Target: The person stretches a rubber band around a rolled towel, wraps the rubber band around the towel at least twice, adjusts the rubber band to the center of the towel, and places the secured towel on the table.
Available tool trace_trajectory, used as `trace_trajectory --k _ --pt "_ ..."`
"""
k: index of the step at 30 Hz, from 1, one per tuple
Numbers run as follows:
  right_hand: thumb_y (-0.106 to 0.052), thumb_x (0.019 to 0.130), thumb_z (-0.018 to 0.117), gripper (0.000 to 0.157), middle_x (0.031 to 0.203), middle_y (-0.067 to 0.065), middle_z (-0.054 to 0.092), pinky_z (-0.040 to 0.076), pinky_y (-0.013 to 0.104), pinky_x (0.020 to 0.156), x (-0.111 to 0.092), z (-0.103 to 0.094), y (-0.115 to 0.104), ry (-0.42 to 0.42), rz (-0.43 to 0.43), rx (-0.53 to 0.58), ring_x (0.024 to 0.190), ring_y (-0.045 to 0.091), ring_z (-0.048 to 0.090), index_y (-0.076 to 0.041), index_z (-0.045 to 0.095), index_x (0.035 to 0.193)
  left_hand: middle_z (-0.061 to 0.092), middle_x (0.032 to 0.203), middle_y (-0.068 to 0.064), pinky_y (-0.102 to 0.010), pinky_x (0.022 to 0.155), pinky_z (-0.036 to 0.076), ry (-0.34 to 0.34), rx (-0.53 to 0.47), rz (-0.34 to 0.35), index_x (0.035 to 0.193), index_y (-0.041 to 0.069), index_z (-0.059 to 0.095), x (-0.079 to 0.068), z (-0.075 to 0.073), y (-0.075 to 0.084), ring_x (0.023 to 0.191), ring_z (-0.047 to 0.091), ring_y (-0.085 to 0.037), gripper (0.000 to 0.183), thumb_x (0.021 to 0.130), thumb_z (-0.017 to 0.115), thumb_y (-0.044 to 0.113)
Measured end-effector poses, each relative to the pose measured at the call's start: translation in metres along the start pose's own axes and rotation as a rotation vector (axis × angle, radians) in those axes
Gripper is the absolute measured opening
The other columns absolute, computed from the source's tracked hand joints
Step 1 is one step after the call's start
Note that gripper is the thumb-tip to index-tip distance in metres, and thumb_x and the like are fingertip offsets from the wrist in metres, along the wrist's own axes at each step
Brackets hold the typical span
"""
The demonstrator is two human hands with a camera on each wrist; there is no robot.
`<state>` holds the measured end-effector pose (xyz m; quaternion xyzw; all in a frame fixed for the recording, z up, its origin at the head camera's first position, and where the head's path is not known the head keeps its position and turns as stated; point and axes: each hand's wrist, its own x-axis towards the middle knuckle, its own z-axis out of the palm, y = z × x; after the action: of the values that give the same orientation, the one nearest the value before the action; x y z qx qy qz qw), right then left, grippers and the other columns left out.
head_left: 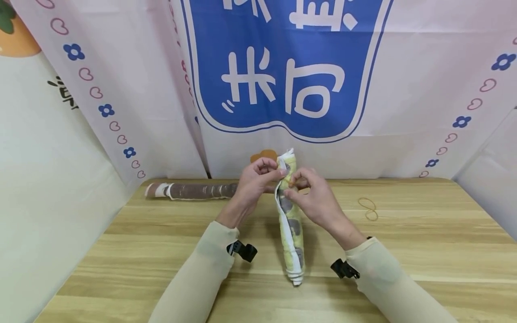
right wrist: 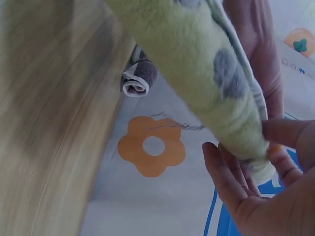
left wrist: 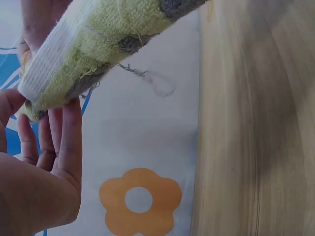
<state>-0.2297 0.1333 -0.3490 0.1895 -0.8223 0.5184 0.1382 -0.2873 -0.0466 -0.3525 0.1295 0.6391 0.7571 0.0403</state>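
Observation:
A rolled yellow towel (head_left: 287,215) with grey spots and a white hem is held nearly upright over the table. My left hand (head_left: 256,179) grips its upper part from the left, thumb against the hem and fingers behind. From the right, my right hand (head_left: 313,197) has its fingers bent at the same upper part. A thin orange rubber band (head_left: 288,181) crosses the roll between the hands, pinched by the right thumb and forefinger. In the left wrist view, the towel's white hem (left wrist: 49,69) runs along the roll. Loose threads (right wrist: 182,124) hang off it.
A rolled brown towel (head_left: 194,191) with white stripes lies at the back left of the wooden table (head_left: 161,251). Another rubber band (head_left: 368,209), twisted in a figure eight, lies to the right. A printed cloth (head_left: 404,89) hangs behind the table's back edge.

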Motion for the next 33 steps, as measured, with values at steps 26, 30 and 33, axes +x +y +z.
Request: trace_trajectory --k 26,30,33 --pt "-0.019 0.103 0.070 0.016 0.106 0.011 0.070 0.055 0.039 0.083 0.006 -0.018 0.008 -0.228 0.184 0.129 0.098 0.026 0.063 -0.005 0.067 0.107 0.066 0.108 -0.006 -0.033 0.081 0.060 -0.096 0.031 -0.125 0.116 0.002 0.072 0.002 -0.008 -0.005 0.097 0.064 -0.019 0.023 0.101 0.074 0.019" --pt "-0.044 0.097 0.078 0.038 0.111 0.011 0.063 0.053 0.041 0.081 0.004 -0.015 0.003 -0.156 0.189 -0.043 0.104 0.030 0.062 -0.009 0.065 0.101 0.057 0.095 -0.002 -0.035 0.078 0.061 -0.018 0.094 -0.081 0.094 0.010 0.061 -0.001 -0.002 -0.002 0.092 0.059 -0.018 0.023 0.095 0.082 0.021" --pt "-0.040 0.094 0.082 0.038 0.117 0.012 0.059 0.056 0.045 0.084 0.003 -0.013 0.000 -0.130 0.162 -0.116 0.114 0.033 0.063 -0.008 0.062 0.100 0.052 0.089 0.000 -0.034 0.074 0.061 0.023 0.128 -0.054 0.091 0.013 0.058 -0.003 0.002 0.001 0.088 0.057 -0.017 0.028 0.092 0.085 0.021"
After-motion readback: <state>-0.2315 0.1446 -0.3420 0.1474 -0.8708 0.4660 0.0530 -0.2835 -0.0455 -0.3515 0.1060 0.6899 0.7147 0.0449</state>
